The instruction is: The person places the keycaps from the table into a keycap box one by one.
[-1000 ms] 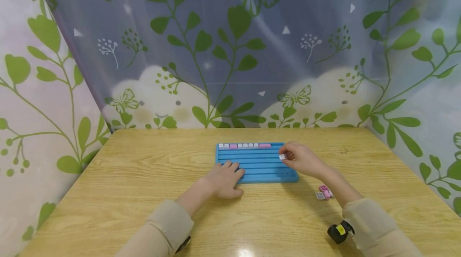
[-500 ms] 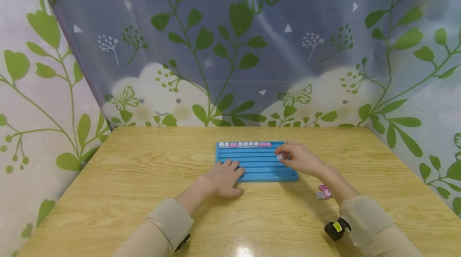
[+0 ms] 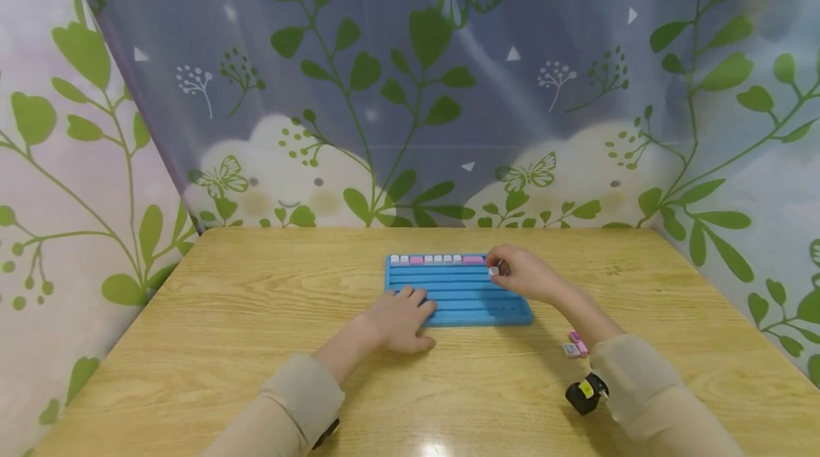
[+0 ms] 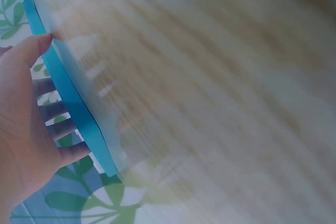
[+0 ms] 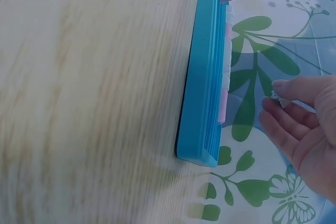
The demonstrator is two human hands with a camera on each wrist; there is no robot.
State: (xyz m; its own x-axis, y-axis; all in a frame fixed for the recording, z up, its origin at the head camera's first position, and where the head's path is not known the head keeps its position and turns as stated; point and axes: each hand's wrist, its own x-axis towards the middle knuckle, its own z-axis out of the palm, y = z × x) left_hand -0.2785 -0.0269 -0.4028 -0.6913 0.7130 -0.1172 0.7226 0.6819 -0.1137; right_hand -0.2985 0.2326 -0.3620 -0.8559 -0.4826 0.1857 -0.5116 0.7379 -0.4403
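A ridged blue keyboard tray (image 3: 458, 293) lies on the table, a row of white and pink keycaps (image 3: 438, 260) set along its back edge. My left hand (image 3: 400, 322) rests on its front left part, fingers spread; the left wrist view has the thumb (image 4: 39, 45) at the tray's edge. Over the back right of the tray, my right hand (image 3: 525, 275) pinches a small white keycap (image 3: 493, 271) between thumb and fingertips. In the right wrist view that keycap (image 5: 279, 99) is held up above the tray, near the end of the row, mostly covered by the fingers.
Loose pink and white keycaps (image 3: 576, 345) lie on the wooden table (image 3: 256, 314) right of the tray, near my right forearm. A black wrist camera (image 3: 584, 394) hangs under the right sleeve. A leaf-patterned curtain (image 3: 359, 87) stands behind the table.
My right hand has shifted left and slightly toward the back of the tray, bringing the white keycap near the end of the row. My left hand stays put.
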